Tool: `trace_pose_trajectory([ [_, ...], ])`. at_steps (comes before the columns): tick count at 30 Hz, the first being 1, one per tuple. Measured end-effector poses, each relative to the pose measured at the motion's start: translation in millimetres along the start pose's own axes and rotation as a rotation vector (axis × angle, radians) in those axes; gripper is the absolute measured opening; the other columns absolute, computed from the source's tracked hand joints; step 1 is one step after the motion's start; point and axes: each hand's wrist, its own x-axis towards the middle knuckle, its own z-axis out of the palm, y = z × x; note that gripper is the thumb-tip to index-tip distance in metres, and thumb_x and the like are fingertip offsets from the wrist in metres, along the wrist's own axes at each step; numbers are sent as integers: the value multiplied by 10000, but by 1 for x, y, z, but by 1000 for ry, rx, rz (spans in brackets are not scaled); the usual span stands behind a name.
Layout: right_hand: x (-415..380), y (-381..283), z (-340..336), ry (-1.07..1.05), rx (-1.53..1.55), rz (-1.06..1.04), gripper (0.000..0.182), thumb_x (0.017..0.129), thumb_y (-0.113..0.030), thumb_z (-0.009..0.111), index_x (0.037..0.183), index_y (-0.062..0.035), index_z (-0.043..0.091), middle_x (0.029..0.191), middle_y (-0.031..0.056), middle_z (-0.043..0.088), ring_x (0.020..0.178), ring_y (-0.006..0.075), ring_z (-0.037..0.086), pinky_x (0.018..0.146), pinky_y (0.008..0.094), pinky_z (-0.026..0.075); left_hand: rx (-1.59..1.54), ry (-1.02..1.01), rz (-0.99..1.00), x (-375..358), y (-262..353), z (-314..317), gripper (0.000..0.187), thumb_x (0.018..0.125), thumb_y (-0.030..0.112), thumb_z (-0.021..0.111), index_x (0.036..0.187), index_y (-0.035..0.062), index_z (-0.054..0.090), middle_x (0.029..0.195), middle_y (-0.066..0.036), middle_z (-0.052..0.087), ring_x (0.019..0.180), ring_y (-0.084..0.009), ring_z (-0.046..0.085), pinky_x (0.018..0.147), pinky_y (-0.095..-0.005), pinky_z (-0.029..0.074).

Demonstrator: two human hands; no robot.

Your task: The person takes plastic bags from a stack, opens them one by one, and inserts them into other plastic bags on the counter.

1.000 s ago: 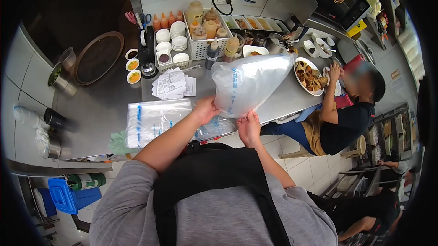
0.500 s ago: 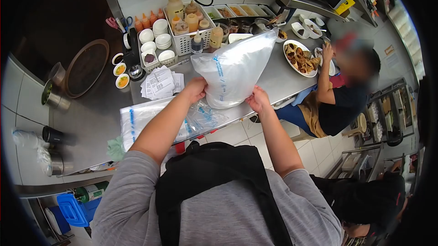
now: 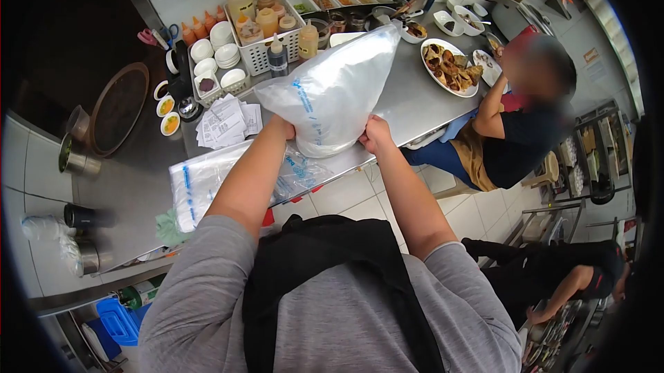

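A puffed-up clear plastic bag (image 3: 332, 89) with blue print stands over the steel counter, its top corners leaning outward. My left hand (image 3: 285, 127) grips its lower left edge, the fingers partly hidden behind the plastic. At the lower right edge, my right hand (image 3: 374, 134) is closed on the same bag. Beneath my left forearm lies a stack of flat plastic bags (image 3: 200, 183), with crumpled clear plastic (image 3: 301, 174) beside it. Several paper slips (image 3: 225, 122) lie just beyond the stack.
Behind the bag are a white basket of sauce bottles (image 3: 266, 53) and stacked small bowls (image 3: 225, 55). A plate of cooked food (image 3: 449, 69) sits to the right, near a seated person (image 3: 515, 138). Another person (image 3: 553, 280) is at lower right. A round tray (image 3: 119, 110) stands at left.
The bag and both my hands have shifted slightly left in view, and the bag looks rounder and tilts more. The person at lower right has moved an arm into view.
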Motion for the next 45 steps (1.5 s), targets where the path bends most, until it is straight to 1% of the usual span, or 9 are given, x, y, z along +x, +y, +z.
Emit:
trace_pose_trajectory([
  [8,-104,50,25,-152,672,70,133,974,-225,508,1054,-140,444,894,9,520,762,117,483,642,266,394,-15,364,140,-55,-53,-21,297,965,257,454,1192,95,555,1088,-72,622,993,-203,598,831,-359,494],
  [12,-112,84,52,-77,567,-1,214,998,-299,458,1123,-125,452,1039,23,534,889,142,494,730,283,377,293,417,490,-37,-103,-41,319,992,224,380,1249,71,489,1136,-85,592,1000,-163,573,843,-284,453],
  [15,-89,93,39,-132,350,-115,296,1001,-337,448,1174,-102,398,1099,37,490,956,172,496,780,304,393,227,245,274,-37,-86,-42,356,986,245,410,1282,56,462,1206,-102,571,1080,-191,564,879,-314,457],
  [20,-158,41,32,-162,405,525,256,996,-310,468,1097,-76,454,1024,41,522,1009,171,522,843,327,429,271,209,176,-108,-33,-37,342,990,216,424,1306,87,402,1313,-98,483,1111,-220,540,954,-335,417],
  [24,-242,-27,39,-1002,234,163,140,924,-194,607,924,-57,582,779,27,589,754,169,555,727,305,453,1183,478,931,-185,12,-96,294,863,21,600,1148,70,551,1181,-96,509,1066,-218,543,857,-332,447],
  [28,-315,-98,67,-1796,104,-469,132,902,-116,599,824,-20,644,756,68,641,668,218,573,666,310,453,1510,841,843,-238,33,-228,245,820,28,619,1064,57,608,1138,-153,532,1015,-322,548,864,-368,454],
  [30,-343,-96,75,-1826,231,-573,129,917,-121,564,1010,-61,632,729,127,609,601,202,558,649,399,401,1556,901,808,-257,25,-256,284,820,53,630,1103,65,608,1139,-160,537,1005,-331,544,865,-384,451],
  [31,-367,-90,89,-1677,303,-645,179,913,-152,625,1091,-159,649,647,-20,519,480,105,385,562,291,276,1596,945,780,-265,24,-262,325,819,78,640,1142,72,607,1140,-167,542,995,-341,541,866,-399,448],
  [45,-385,-68,165,-1986,230,-353,116,922,-77,583,992,-132,657,623,-18,469,475,107,372,564,297,253,1500,923,783,-262,26,-259,114,816,197,689,903,124,685,931,-44,606,850,-232,573,747,-375,434],
])
